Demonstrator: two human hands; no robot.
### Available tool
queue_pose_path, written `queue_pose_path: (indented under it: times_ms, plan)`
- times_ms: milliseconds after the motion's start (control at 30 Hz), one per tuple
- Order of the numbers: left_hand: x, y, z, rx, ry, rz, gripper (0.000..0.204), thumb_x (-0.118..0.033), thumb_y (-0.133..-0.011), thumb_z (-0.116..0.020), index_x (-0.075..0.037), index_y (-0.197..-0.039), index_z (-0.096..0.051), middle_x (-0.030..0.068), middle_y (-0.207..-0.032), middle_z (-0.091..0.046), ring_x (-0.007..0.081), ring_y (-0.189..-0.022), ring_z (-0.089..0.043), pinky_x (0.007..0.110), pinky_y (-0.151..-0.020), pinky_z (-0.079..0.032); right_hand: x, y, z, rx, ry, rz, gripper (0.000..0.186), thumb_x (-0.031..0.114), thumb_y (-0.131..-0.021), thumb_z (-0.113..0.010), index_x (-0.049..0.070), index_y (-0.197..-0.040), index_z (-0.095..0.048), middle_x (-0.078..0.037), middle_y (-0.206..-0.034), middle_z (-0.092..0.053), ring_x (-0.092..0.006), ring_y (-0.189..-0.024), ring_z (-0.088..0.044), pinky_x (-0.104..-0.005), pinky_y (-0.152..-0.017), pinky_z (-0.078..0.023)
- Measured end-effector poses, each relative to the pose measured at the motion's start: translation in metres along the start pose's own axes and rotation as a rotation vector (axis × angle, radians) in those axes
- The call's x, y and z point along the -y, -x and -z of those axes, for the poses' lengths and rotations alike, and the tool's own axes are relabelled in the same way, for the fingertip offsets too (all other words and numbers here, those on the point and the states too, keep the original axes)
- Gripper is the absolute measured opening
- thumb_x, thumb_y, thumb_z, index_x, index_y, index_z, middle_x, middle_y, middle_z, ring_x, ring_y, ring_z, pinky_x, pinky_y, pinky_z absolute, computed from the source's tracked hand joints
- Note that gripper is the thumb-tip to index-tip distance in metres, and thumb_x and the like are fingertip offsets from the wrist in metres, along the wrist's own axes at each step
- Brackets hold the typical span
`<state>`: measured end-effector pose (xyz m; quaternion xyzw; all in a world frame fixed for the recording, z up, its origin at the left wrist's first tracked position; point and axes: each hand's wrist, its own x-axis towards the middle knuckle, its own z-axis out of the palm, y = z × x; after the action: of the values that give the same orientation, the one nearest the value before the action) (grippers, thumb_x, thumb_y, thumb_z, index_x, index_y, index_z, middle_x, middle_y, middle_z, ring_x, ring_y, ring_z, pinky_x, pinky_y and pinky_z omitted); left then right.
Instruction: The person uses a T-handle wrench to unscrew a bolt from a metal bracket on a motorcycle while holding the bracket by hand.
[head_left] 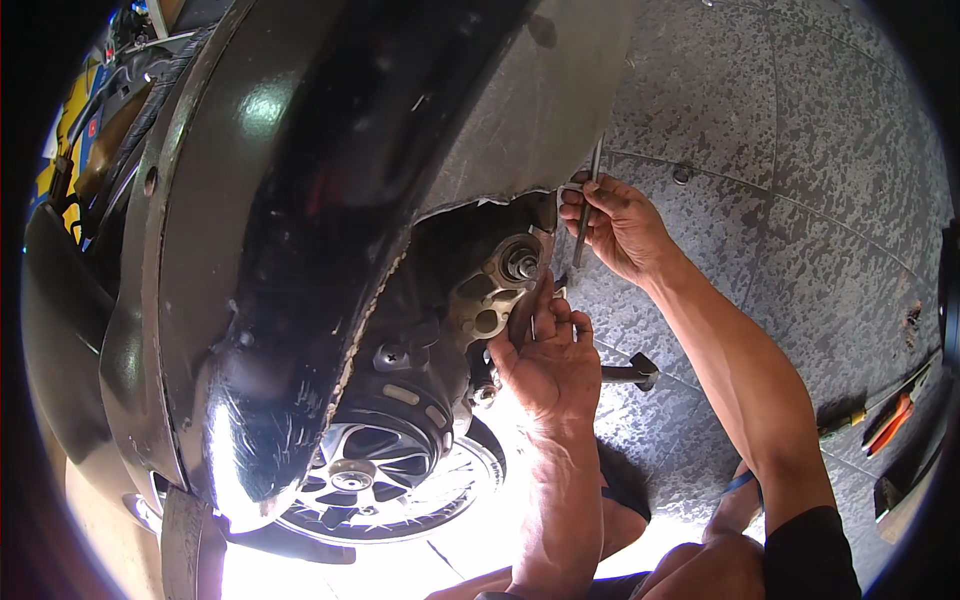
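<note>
A motor scooter's dark body panel [330, 200] fills the left of the view, with its engine underside below. My left hand [545, 375], palm up, reaches to the right edge of the engine, beside a round metal hub with a nut [520, 264]. Its fingers are curled at a dark curved part [522, 315]; what they grip is partly hidden. Farther out, my right hand [625, 225] holds a thin metal rod [582, 235] nearly upright between thumb and fingers, close to the panel's lower corner. The rod's exact kind does not show.
Below the engine is a spoked alloy wheel [400, 505], in very bright light. A dark stand or pedal [632, 372] juts out right of my left hand. On the grey mottled floor [700, 90] lie an orange-handled tool [888, 424] at far right and a small round metal piece [682, 174].
</note>
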<state>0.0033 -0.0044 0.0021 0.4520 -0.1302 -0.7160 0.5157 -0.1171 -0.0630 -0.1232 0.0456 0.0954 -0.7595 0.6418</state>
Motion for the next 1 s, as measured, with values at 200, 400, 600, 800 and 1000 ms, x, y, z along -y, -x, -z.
queue_pose_path:
  times_ms: [200, 400, 600, 800, 1000]
  plan:
    - [-0.001, 0.002, -0.003, -0.020, -0.002, -0.012, 0.047, -0.045, -0.089, -0.055, -0.009, -0.120, -0.058, 0.0095, -0.122, -0.061, 0.0160, -0.093, -0.053, 0.033, -0.087, -0.039, 0.001, -0.003, -0.005, 0.030, 0.013, 0.005, 0.017, 0.012, -0.095, -0.053, 0.002, -0.109, -0.053, -0.011, -0.092, -0.064, -0.0187, -0.082, -0.066, -0.0298, -0.074, -0.054]
    - [0.001, 0.002, -0.003, -0.025, 0.006, -0.008, 0.047, -0.045, -0.090, -0.054, -0.009, -0.121, -0.057, 0.0100, -0.122, -0.061, 0.0163, -0.093, -0.054, 0.033, -0.087, -0.039, 0.000, -0.004, -0.005, 0.031, -0.007, 0.013, 0.015, 0.011, -0.096, -0.051, 0.002, -0.108, -0.052, -0.011, -0.091, -0.064, -0.0184, -0.081, -0.066, -0.0288, -0.073, -0.054]
    - [0.000, 0.001, -0.001, -0.016, 0.009, -0.008, 0.046, -0.045, -0.091, -0.053, -0.008, -0.119, -0.058, 0.0111, -0.121, -0.062, 0.0169, -0.093, -0.054, 0.033, -0.087, -0.039, 0.001, -0.001, -0.007, 0.024, -0.013, 0.018, 0.015, 0.010, -0.096, -0.051, 0.001, -0.107, -0.051, -0.011, -0.090, -0.064, -0.0185, -0.080, -0.066, -0.0285, -0.072, -0.054]
    - [-0.002, 0.001, -0.001, -0.013, 0.021, -0.001, 0.046, -0.045, -0.091, -0.051, -0.008, -0.118, -0.059, 0.0114, -0.121, -0.062, 0.0167, -0.094, -0.054, 0.033, -0.087, -0.039, 0.002, 0.005, -0.017, -0.027, -0.013, 0.006, 0.016, 0.010, -0.095, -0.052, 0.000, -0.108, -0.051, -0.012, -0.090, -0.065, -0.0187, -0.077, -0.067, -0.0290, -0.070, -0.055]
    - [0.000, 0.003, -0.004, -0.016, 0.031, 0.006, 0.042, -0.038, -0.092, -0.050, -0.008, -0.120, -0.058, 0.0104, -0.122, -0.061, 0.0165, -0.090, -0.056, 0.034, -0.083, -0.042, 0.018, -0.002, -0.017, -0.071, 0.279, 0.128, 0.038, 0.013, -0.094, -0.055, -0.007, -0.125, -0.045, -0.015, -0.087, -0.067, -0.0175, -0.067, -0.067, -0.0248, -0.061, -0.052]
